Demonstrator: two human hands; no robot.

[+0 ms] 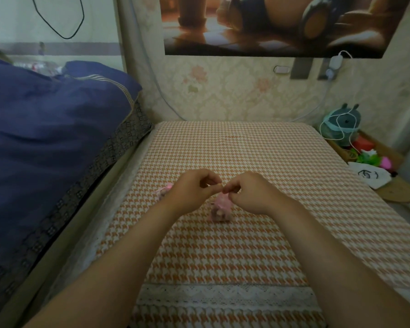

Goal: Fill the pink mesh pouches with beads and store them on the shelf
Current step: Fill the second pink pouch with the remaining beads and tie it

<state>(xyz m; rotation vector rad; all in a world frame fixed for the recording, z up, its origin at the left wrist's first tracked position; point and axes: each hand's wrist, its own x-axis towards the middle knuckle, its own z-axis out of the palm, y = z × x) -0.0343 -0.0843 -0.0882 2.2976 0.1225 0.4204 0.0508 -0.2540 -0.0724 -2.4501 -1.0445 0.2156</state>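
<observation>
A pink mesh pouch (220, 208) stands on the orange houndstooth table (234, 147), its lower part filled with beads. My left hand (189, 191) and my right hand (251, 194) meet just above it, each pinching the pouch's drawstring at its gathered top. A second pink pouch (164, 189) lies on the cloth behind my left wrist, mostly hidden by it.
A blue quilt (45, 138) covers the bed on the left. At the right, a low wooden ledge (398, 192) holds a grey plush toy (343, 124), a white cable, a red box, green and pink items and a white cloth bag (367, 177).
</observation>
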